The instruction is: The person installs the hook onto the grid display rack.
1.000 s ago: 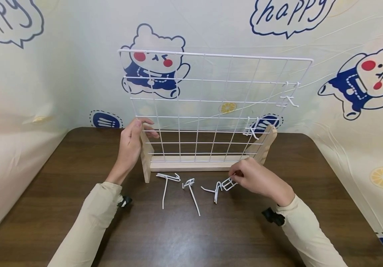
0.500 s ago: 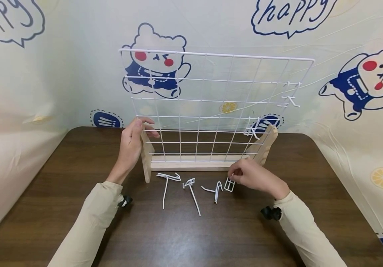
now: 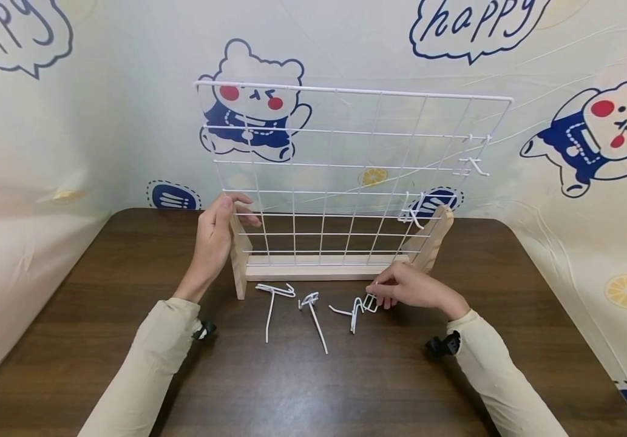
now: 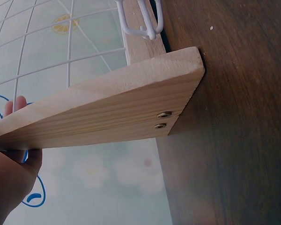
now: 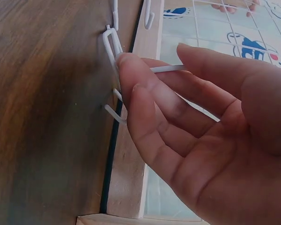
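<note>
My left hand [image 3: 215, 237] grips the left wooden upright [image 4: 107, 103] of a white wire grid rack [image 3: 346, 164], fingers reaching behind the mesh. Low before the rack's right end, my right hand [image 3: 414, 288] holds a white wire hook [image 3: 370, 302]. In the right wrist view its straight prong [image 5: 168, 69] shows between thumb and fingers, and its bent ends [image 5: 114, 114] stick out below the fingertips. Just left of it lies another wire hook [image 3: 354, 314]. Two more hooks lie farther left, one at the middle [image 3: 313, 318] and one near the upright [image 3: 271, 309].
Two hooks hang on the right side of the mesh, an upper hook [image 3: 473, 164] and a lower hook [image 3: 413, 212]. The rack's wooden base bar [image 3: 313, 270] stands on a dark brown table [image 3: 302, 394]. A patterned cloth [image 3: 127, 133] rises behind the table.
My right hand has shifted slightly left and its grip on the hook has turned, so the hook's wire frame now sits at a different angle. The left hand stays on the upright.
</note>
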`<state>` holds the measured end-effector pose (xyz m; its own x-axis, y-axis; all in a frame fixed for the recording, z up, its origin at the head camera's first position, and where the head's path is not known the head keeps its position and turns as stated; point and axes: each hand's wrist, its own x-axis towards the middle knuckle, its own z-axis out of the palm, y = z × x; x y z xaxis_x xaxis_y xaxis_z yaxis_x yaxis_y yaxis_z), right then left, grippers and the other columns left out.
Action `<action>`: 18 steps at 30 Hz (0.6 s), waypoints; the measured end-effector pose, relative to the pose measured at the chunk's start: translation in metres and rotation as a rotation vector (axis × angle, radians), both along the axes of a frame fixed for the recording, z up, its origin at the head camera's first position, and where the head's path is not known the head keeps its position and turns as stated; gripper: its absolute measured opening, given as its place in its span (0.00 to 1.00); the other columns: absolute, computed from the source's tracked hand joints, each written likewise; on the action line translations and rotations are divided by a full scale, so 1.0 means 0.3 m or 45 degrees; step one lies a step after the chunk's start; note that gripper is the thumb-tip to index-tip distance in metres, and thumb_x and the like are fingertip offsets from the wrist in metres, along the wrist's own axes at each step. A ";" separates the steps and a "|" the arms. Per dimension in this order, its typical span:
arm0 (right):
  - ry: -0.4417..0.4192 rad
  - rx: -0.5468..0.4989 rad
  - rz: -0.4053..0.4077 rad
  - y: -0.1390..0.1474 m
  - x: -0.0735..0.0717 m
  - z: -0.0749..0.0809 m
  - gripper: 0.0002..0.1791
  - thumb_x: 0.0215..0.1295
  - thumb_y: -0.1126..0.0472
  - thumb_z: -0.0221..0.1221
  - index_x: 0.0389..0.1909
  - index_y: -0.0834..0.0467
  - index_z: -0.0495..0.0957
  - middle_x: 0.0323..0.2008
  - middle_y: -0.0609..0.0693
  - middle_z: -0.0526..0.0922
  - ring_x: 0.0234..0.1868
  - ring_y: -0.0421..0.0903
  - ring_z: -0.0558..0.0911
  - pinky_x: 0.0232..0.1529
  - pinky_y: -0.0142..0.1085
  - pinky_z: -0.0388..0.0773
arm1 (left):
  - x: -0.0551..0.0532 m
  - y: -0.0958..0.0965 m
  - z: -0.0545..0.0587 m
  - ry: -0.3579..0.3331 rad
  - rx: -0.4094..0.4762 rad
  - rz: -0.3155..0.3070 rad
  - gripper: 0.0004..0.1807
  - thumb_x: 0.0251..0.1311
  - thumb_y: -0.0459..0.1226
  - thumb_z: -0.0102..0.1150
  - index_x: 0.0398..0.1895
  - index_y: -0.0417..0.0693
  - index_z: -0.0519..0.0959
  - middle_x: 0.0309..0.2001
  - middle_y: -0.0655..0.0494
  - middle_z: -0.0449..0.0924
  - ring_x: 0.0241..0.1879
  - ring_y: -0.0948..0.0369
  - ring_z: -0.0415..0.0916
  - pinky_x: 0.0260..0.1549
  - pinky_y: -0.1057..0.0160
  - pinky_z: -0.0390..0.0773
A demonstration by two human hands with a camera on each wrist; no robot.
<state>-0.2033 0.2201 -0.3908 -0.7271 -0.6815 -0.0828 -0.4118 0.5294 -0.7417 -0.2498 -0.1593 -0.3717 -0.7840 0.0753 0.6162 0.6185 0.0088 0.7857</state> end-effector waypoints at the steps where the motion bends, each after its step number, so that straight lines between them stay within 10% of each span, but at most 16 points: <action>1: 0.006 0.000 -0.003 -0.001 0.001 0.001 0.14 0.73 0.62 0.57 0.30 0.64 0.85 0.21 0.52 0.84 0.24 0.53 0.84 0.27 0.45 0.84 | 0.000 -0.001 0.000 -0.004 0.002 -0.001 0.22 0.80 0.39 0.33 0.50 0.32 0.77 0.34 0.27 0.79 0.33 0.47 0.83 0.42 0.60 0.84; 18: 0.122 0.037 -0.088 -0.004 0.049 0.104 0.12 0.74 0.60 0.56 0.34 0.58 0.86 0.26 0.49 0.84 0.29 0.49 0.84 0.32 0.33 0.82 | 0.071 0.027 0.082 -0.004 -0.006 -0.007 0.22 0.79 0.36 0.33 0.48 0.23 0.74 0.33 0.24 0.77 0.33 0.40 0.81 0.42 0.60 0.84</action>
